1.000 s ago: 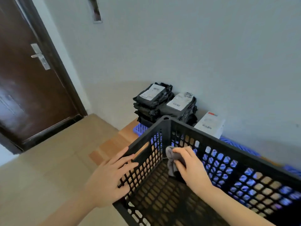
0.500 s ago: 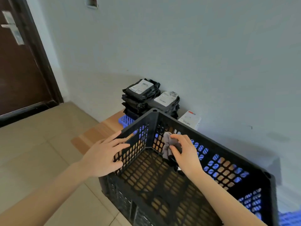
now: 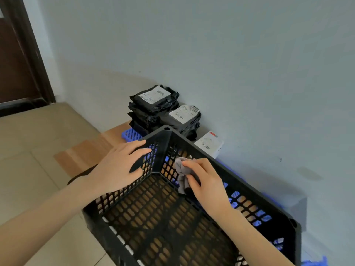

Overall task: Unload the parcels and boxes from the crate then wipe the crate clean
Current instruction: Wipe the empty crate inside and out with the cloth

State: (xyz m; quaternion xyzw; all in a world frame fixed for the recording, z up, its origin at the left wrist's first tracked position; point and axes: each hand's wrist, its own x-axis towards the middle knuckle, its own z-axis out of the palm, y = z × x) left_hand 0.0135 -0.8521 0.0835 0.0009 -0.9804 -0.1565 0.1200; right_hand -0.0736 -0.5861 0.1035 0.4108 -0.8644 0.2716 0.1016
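Two bare forearms, entering from the near edge, one at left and one at right. No sleeves in view on either, bare from frame edge to wrist. Left hand (image 3: 117,169) and right hand (image 3: 208,182) ungloved. Fingers (image 3: 134,145) slender, with short nails. Ring, watch or band not discernible on wrists or fingers.

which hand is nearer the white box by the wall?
Right. The right hand wipes the black crate's far wall just below the white box; the left hand rests on the crate's left wall.
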